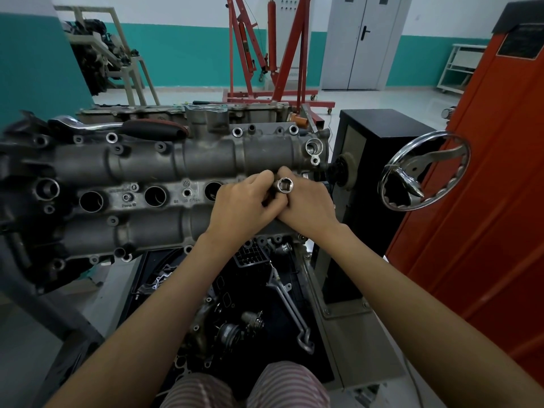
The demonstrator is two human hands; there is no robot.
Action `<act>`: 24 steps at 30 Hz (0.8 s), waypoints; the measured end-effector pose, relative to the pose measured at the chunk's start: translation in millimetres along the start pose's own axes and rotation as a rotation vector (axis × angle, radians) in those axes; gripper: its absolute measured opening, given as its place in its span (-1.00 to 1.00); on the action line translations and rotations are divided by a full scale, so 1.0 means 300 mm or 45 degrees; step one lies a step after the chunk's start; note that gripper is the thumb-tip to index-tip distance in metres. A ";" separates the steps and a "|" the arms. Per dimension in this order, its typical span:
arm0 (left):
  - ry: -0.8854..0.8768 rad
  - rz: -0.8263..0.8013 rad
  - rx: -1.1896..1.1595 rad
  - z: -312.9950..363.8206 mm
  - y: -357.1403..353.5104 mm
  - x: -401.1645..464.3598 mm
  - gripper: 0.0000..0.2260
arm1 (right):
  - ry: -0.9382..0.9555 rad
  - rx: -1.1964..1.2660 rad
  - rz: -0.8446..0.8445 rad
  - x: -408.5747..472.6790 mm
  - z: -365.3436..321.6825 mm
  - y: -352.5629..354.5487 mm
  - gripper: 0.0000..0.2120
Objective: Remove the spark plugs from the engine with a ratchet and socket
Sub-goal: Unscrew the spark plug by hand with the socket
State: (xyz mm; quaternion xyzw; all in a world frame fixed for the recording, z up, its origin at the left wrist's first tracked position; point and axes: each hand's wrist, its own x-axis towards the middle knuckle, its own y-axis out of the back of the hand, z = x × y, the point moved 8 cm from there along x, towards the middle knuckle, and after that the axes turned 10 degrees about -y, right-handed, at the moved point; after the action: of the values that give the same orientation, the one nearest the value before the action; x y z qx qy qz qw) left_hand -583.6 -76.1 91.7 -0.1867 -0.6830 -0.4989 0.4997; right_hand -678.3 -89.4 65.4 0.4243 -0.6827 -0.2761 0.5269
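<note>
A: Hands meet over the engine's (176,169) right end. Right hand (306,206) curls round the socket (285,186), open end facing the camera; left hand (244,206) pinches its lower part.

B: Ratchet?

A: Ratchet (117,128) lies untouched along the engine's far edge, well apart. Three open plug wells (155,196) show left of the hands. Chrome handwheel (424,170) stands right.
</note>
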 end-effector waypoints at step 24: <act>0.007 -0.012 -0.018 -0.004 0.003 0.001 -0.73 | 0.030 0.007 0.062 -0.003 -0.009 0.016 -0.76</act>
State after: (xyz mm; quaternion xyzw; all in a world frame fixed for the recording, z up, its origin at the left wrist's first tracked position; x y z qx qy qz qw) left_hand -582.6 -77.0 92.3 -0.1858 -0.6791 -0.5064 0.4979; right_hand -677.0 -86.0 69.7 0.4122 -0.6874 -0.2561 0.5403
